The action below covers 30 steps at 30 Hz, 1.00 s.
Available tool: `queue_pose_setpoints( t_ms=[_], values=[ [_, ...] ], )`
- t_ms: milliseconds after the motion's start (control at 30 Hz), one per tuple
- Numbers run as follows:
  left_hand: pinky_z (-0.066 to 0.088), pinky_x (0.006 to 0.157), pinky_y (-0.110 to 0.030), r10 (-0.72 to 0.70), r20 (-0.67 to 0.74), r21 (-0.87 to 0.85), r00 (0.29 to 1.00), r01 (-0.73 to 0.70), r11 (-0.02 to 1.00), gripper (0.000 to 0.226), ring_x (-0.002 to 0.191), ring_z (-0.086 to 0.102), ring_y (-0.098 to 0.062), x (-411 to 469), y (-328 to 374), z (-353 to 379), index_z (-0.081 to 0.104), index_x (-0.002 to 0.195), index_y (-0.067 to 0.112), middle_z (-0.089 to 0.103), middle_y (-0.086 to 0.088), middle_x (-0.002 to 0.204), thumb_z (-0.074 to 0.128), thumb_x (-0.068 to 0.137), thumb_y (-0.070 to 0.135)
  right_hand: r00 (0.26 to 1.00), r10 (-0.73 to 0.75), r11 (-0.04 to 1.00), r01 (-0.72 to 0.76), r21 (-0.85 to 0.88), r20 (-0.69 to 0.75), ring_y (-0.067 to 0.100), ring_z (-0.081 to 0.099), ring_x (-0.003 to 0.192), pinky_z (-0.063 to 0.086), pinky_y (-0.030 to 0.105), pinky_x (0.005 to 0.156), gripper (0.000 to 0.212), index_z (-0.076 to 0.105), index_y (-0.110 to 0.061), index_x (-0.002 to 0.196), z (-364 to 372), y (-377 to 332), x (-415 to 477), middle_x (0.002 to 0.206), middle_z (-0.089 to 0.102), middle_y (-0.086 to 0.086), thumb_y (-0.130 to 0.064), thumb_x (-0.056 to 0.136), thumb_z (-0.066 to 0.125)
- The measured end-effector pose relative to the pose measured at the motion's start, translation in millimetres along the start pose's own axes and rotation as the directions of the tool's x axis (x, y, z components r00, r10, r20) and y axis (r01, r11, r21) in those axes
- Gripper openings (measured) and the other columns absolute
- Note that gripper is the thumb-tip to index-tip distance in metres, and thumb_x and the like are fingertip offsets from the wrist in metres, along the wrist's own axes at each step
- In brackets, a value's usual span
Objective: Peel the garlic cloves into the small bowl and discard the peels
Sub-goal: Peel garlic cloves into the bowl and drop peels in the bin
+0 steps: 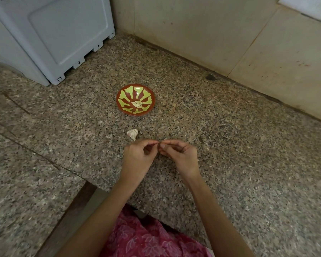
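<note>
Lower centre: my left grip (137,154) and right grip (180,154) meet fingertip to fingertip, both pinching a small piece (159,144), too tiny to identify. Garlic bulb (132,134) lies on the speckled surface (230,145) just above my left grip. Small bowl (125,108) further up, pale cloves (138,104) in its middle

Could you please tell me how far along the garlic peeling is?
Done: a few pale pieces, apparently peeled cloves, lie in the bowl. In hand: the left hand and right hand pinch a clove, mostly hidden, between fingertips. Left: the partial garlic head on the counter, and discarding peels.
</note>
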<state>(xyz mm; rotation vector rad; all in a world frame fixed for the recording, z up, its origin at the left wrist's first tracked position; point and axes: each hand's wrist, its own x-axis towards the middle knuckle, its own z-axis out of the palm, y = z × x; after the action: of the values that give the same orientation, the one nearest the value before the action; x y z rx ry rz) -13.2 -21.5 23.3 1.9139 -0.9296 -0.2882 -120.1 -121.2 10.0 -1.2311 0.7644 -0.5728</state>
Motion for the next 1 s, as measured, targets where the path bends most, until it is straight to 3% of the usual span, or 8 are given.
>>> queue_pose_setpoints(
  t_ms=[200,367,533,767,933,1000],
  values=[
    [0.043,0.072,0.001,-0.014,-0.038,-0.001,0.999,0.014,1.000,0.015,0.077,0.057,0.013,1.0,0.2,0.9,0.073,0.097,0.007,0.069,0.005,0.089,0.071,0.083,0.003,1.000,0.013,1.000,-0.012,-0.005,0.011,0.022,0.074,0.085,0.059,0.025,0.077,0.016,0.074,0.000,0.099,-2.1,-0.5,0.8,0.093,0.076,0.013,0.006,0.085,0.070],
    [0.047,0.074,-0.003,-0.057,-0.024,-0.017,0.998,0.056,0.998,0.017,0.077,0.062,0.004,2.8,-3.2,-1.6,0.073,0.101,0.009,0.069,0.007,0.093,0.066,0.087,0.003,1.000,0.006,1.000,-0.006,-0.012,0.018,0.022,0.074,0.086,0.059,0.025,0.076,0.022,0.072,-0.002,0.105,-5.5,-3.0,3.5,0.096,0.076,0.013,0.006,0.084,0.070],
    [0.044,0.057,-0.008,0.022,0.050,0.075,0.999,-0.025,0.997,0.013,0.061,0.059,-0.004,0.5,-8.1,-1.7,0.073,0.097,0.006,0.071,-0.002,0.082,0.065,0.088,0.003,1.000,0.007,1.000,-0.007,-0.016,0.000,0.022,0.074,0.082,0.060,0.026,0.074,0.017,0.071,-0.003,0.099,-6.6,-2.7,5.7,0.091,0.076,0.013,0.006,0.085,0.069],
    [0.044,0.073,0.001,0.086,0.017,0.104,0.996,-0.087,0.991,0.016,0.071,0.063,-0.004,2.1,-6.1,0.6,0.074,0.094,0.008,0.071,-0.001,0.088,0.076,0.079,0.006,0.999,-0.027,0.997,0.029,-0.076,0.018,0.025,0.073,0.083,0.060,0.028,0.077,0.016,0.074,-0.004,0.096,-6.6,0.6,6.5,0.092,0.076,0.014,0.006,0.085,0.069],
    [0.057,0.073,-0.025,0.202,0.060,0.148,0.978,-0.209,0.967,0.018,0.076,0.066,-0.011,3.2,-8.8,2.4,0.075,0.097,0.006,0.072,-0.005,0.090,0.074,0.079,0.003,0.999,-0.045,0.994,0.047,-0.096,0.020,0.025,0.073,0.084,0.060,0.027,0.077,0.016,0.075,-0.006,0.096,-7.2,0.0,6.4,0.092,0.076,0.012,0.005,0.085,0.070],
    [0.058,0.072,-0.028,0.213,0.067,0.165,0.975,-0.221,0.961,0.018,0.077,0.066,-0.012,3.3,-8.8,3.0,0.075,0.096,0.005,0.072,-0.006,0.089,0.075,0.078,0.001,0.999,-0.037,0.995,0.039,-0.096,0.021,0.026,0.073,0.085,0.060,0.028,0.077,0.016,0.076,-0.006,0.095,-7.2,-0.4,6.3,0.093,0.076,0.012,0.005,0.085,0.070]
  ],
)
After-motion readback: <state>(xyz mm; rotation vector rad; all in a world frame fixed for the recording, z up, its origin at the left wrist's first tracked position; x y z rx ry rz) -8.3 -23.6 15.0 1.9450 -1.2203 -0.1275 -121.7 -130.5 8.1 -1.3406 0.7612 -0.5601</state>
